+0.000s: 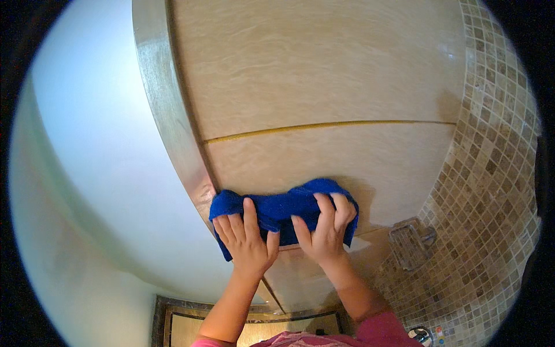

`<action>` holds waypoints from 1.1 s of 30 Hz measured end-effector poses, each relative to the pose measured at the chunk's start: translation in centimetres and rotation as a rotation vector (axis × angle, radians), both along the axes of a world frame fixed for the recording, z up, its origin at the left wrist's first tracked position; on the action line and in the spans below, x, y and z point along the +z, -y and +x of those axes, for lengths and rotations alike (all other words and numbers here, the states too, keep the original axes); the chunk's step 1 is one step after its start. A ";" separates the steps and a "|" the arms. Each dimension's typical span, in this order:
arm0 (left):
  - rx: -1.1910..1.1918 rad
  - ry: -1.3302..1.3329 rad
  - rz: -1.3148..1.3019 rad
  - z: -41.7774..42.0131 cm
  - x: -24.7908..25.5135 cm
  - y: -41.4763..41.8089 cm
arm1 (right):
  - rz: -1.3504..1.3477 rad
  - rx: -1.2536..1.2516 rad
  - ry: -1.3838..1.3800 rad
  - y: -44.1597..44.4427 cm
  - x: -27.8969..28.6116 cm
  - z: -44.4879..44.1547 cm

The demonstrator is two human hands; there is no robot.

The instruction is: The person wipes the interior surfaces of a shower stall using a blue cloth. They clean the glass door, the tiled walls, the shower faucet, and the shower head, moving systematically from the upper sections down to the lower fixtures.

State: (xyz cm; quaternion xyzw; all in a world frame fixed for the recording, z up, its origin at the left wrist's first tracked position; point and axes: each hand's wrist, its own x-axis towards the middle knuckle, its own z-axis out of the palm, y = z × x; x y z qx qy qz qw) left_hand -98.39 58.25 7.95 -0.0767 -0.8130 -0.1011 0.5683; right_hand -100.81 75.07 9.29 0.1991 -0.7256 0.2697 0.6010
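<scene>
A blue cloth (pixel 282 208) lies spread against the beige marbled wall tiles (pixel 325 86), its left end by the metal frame strip. On its left part rests my left hand (pixel 249 243), fingers spread and pressing the cloth to the wall. My right hand (pixel 325 230) is on the cloth's right part, its fingers bent over the fabric and the thumb apart. The wall behind the cloth is hidden.
Left of the tiles runs a metal frame strip (pixel 167 86) beside a pale frosted panel (pixel 117 130). Mosaic tiles (pixel 481 169) cover the right side, where a wire soap rack (pixel 407 243) is mounted. A chrome fitting (pixel 420 336) shows at the bottom right.
</scene>
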 end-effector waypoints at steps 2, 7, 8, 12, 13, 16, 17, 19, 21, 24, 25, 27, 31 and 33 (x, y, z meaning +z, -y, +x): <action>-0.038 -0.015 0.027 0.7 1.6 -0.8 | 0.048 -0.041 -0.059 -0.3 2.1 -0.6; 0.045 -0.183 -0.021 -1.5 8.1 -2.4 | 0.094 -0.081 -0.143 -1.3 8.4 -2.4; 0.040 -0.223 -0.014 -1.7 9.5 -2.4 | 0.086 -0.101 -0.148 -1.2 9.2 -2.1; 0.068 -0.259 -0.009 -3.1 9.9 -3.1 | 0.109 -0.210 -0.083 -0.9 9.2 -2.3; 0.080 -0.253 -0.008 -3.4 9.0 -3.2 | 0.129 -0.239 -0.046 -0.9 8.1 -2.6; 0.050 -0.185 -0.055 -3.6 5.3 -3.1 | 0.117 -0.257 -0.038 -1.8 5.6 -2.8; 0.047 -0.160 -0.077 -3.4 3.9 -3.0 | 0.112 -0.256 -0.057 -2.1 4.6 -2.8; 0.031 -0.092 -0.086 -3.4 1.0 -3.2 | 0.141 -0.282 -0.060 -3.0 2.9 -2.9; 0.008 -0.072 -0.086 -3.5 0.1 -3.6 | 0.151 -0.290 -0.068 -3.6 2.3 -2.9; 0.000 -0.117 -0.071 -3.0 3.1 -4.1 | 0.143 -0.257 -0.005 -3.6 2.8 -2.5; -0.005 -0.144 -0.063 -3.1 4.4 -4.5 | 0.134 -0.243 0.021 -3.9 3.8 -2.4; -0.018 -0.169 -0.060 -3.4 7.4 -5.8 | 0.096 -0.262 -0.006 -5.2 6.5 -3.0; -0.085 -0.219 -0.108 -4.4 10.2 -10.0 | 0.008 -0.324 -0.085 -8.6 8.5 -4.0; -0.116 -0.253 -0.131 -4.7 10.4 -12.3 | -0.049 -0.345 -0.139 -10.9 8.7 -4.3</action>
